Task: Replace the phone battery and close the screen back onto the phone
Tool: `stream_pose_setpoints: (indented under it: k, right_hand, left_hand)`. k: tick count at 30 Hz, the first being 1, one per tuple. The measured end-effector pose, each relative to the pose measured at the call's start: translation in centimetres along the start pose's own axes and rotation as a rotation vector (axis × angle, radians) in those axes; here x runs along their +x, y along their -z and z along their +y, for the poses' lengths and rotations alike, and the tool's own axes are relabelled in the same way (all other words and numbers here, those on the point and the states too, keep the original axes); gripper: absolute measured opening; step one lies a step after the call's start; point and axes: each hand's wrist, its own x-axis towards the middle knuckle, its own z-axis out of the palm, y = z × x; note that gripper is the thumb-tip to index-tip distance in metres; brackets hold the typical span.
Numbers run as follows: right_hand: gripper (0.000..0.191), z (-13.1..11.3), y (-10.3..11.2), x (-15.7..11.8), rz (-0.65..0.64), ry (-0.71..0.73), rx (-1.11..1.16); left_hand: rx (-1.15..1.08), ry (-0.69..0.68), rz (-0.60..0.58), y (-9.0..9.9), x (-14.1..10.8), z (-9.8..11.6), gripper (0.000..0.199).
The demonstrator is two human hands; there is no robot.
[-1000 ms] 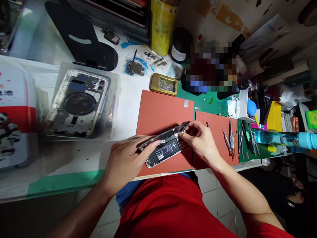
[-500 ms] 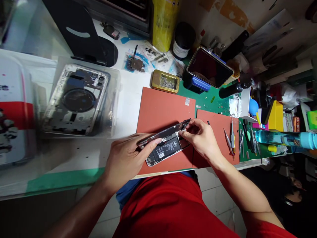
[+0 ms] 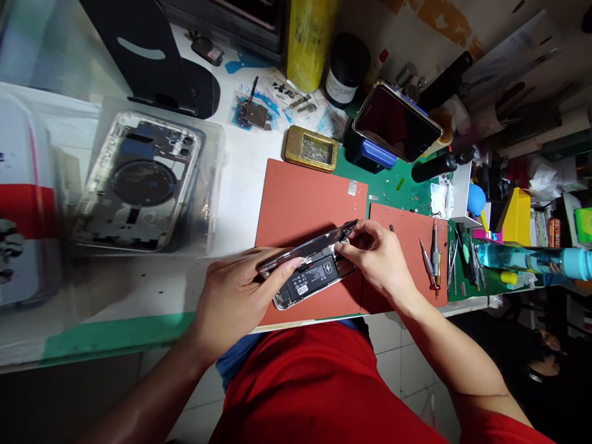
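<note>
An opened phone [image 3: 319, 262] is held at a slant over the red-brown mat, its dark screen [image 3: 300, 246] lifted off the body along the far long side. The black battery [image 3: 314, 279] shows inside the body. My left hand [image 3: 238, 290] is closed round the phone's left end, thumb across the opening and fingers behind the screen. At the right end my right hand [image 3: 377, 250] is closed, with thumb and forefinger pinching at the phone's upper corner by the screen's edge. Its fingertips hide which small part they touch.
The red-brown mat [image 3: 296, 197] lies under the phone. Screwdrivers [image 3: 435, 253] and tweezers lie to the right, near a blue bottle [image 3: 531, 259]. Behind are a gold tin [image 3: 311, 149] of small parts and a propped phone [image 3: 395, 120]. A phone housing [image 3: 139, 185] is at left.
The camera view has shifted slightly. Both hands keep almost the same hold on the opened phone, with no clear movement of its parts.
</note>
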Motion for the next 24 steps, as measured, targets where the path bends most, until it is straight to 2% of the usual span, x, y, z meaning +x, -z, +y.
stream_pose_setpoints:
  k: [24]
  right_hand:
    - [0.027, 0.1, -0.29, 0.03, 0.012, -0.047, 0.103]
  left_hand:
    - [-0.009, -0.093, 0.003, 0.05, 0.02, -0.3, 0.013]
